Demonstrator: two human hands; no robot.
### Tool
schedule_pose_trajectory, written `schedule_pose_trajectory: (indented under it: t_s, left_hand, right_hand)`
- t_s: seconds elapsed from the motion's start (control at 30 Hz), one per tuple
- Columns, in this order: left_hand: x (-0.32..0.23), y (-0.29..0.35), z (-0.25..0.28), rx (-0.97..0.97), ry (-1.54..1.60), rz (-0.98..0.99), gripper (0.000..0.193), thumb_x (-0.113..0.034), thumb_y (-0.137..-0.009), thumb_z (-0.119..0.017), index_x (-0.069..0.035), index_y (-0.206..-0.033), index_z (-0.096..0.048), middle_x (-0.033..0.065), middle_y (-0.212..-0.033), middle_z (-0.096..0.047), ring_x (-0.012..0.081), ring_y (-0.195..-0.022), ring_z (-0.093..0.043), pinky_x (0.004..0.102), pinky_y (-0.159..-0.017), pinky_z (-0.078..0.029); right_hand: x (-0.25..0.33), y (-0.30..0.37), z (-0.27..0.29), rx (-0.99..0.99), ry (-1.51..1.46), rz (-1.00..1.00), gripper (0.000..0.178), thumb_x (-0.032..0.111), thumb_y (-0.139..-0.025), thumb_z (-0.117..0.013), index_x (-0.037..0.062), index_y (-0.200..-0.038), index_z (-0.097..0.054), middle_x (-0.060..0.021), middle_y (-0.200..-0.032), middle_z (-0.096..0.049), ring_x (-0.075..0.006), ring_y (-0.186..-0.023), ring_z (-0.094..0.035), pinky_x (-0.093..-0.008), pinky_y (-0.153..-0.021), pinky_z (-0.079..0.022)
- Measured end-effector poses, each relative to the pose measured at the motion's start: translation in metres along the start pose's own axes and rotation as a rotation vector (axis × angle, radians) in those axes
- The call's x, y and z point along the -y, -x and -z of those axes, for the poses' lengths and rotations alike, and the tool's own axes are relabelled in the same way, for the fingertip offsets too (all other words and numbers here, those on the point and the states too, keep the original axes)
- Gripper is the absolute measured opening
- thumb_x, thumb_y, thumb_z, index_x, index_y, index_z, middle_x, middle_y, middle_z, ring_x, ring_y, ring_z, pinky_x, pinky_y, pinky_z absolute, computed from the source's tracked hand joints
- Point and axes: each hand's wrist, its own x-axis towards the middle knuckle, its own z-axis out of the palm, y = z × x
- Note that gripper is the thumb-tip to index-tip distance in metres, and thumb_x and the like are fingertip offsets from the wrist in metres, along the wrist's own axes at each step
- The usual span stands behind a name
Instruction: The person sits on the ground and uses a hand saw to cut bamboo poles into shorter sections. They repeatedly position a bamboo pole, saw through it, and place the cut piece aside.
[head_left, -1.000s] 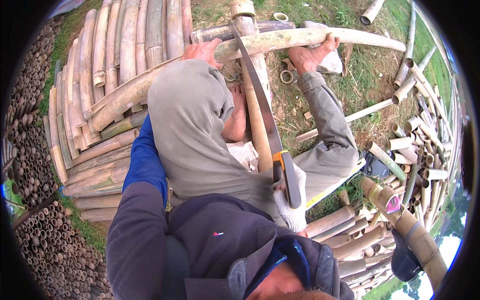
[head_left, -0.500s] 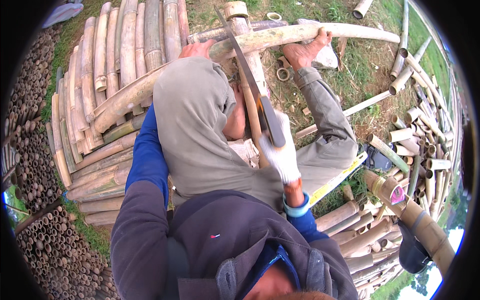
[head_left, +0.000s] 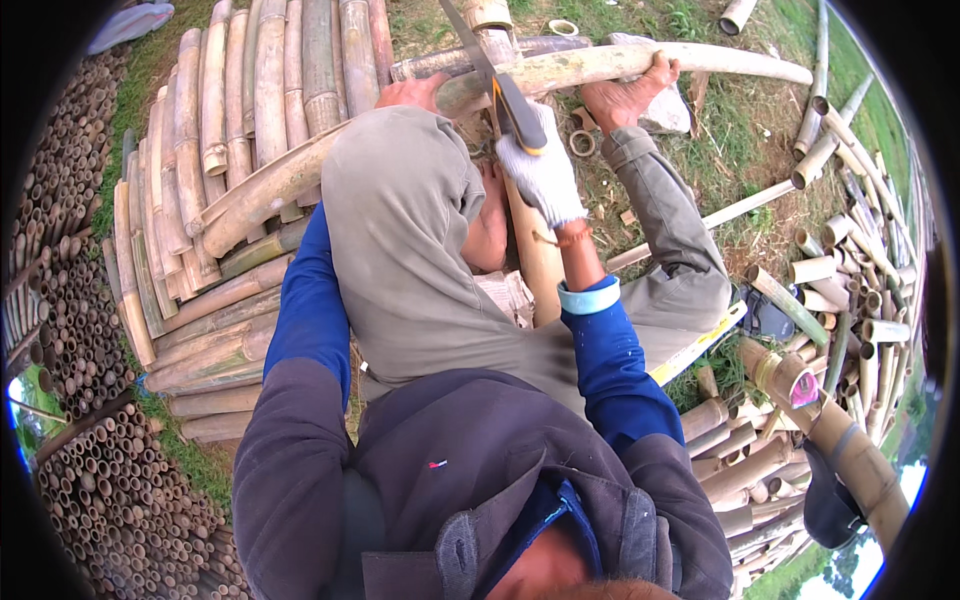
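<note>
My right hand [head_left: 542,175], in a white glove, is closed round the dark handle of a handsaw [head_left: 518,118]. The blade crosses a long, slightly curved bamboo pole [head_left: 590,68] and points away from me. My bare left hand [head_left: 412,93] grips the same pole just left of the blade; its fingertips are partly hidden. The pole runs from beside my left knee out to the far right. My bare right foot [head_left: 632,95] presses on it to the right of the saw. Under the pole stands a bamboo support [head_left: 535,240], between my legs.
Bamboo lengths [head_left: 270,90] lie side by side at the left. Cut bamboo pieces [head_left: 830,270] are heaped at the right. A stone [head_left: 665,112] sits by my foot, near small bamboo rings [head_left: 582,143]. A thick bamboo post [head_left: 850,450] leans at lower right, with a dark cap [head_left: 828,500] beside it.
My right hand has pushed the saw forward, away from my body, so its handle is now close to the pole. My left hand and foot keep their hold on the pole.
</note>
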Motion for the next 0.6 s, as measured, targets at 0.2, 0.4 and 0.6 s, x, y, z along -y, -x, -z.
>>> schedule_pose_trajectory:
  t_s: [0.2, 0.4, 0.6]
  left_hand:
    - [0.016, 0.001, -0.001, -0.046, 0.044, -0.031, 0.083, -0.045, -0.074, -0.088, -0.019, -0.149, -0.060, 0.0217, -0.112, -0.079, 0.0432, -0.104, -0.076, 0.0503, -0.098, -0.059]
    - [-0.006, 0.000, -0.013, 0.011, 0.021, -0.007, 0.084, -0.046, -0.075, -0.089, -0.020, -0.149, -0.059, 0.0202, -0.119, -0.078, 0.0421, -0.111, -0.075, 0.0512, -0.100, -0.059]
    - [0.018, -0.006, 0.001, -0.029, -0.009, 0.010, 0.088, -0.049, -0.072, -0.088, -0.022, -0.151, -0.060, 0.0209, -0.114, -0.080, 0.0402, -0.110, -0.076, 0.0500, -0.098, -0.059]
  right_hand:
    - [0.101, 0.206, 0.086, 0.143, 0.167, -0.294, 0.064, -0.003, -0.091, -0.060, 0.0002, -0.153, -0.045, -0.0184, -0.135, -0.062, -0.0294, -0.127, -0.063, -0.0396, -0.113, -0.047]
    - [0.049, 0.100, 0.045, 0.018, 0.046, -0.293, 0.055, 0.004, -0.094, -0.069, 0.0035, -0.146, -0.053, -0.0153, -0.129, -0.064, -0.0267, -0.115, -0.065, -0.0365, -0.103, -0.052]
    - [-0.001, 0.000, -0.008, -0.029, 0.056, 0.077, 0.049, 0.013, -0.092, -0.076, 0.0017, -0.136, -0.059, -0.0153, -0.119, -0.067, -0.0251, -0.110, -0.066, -0.0359, -0.101, -0.052]
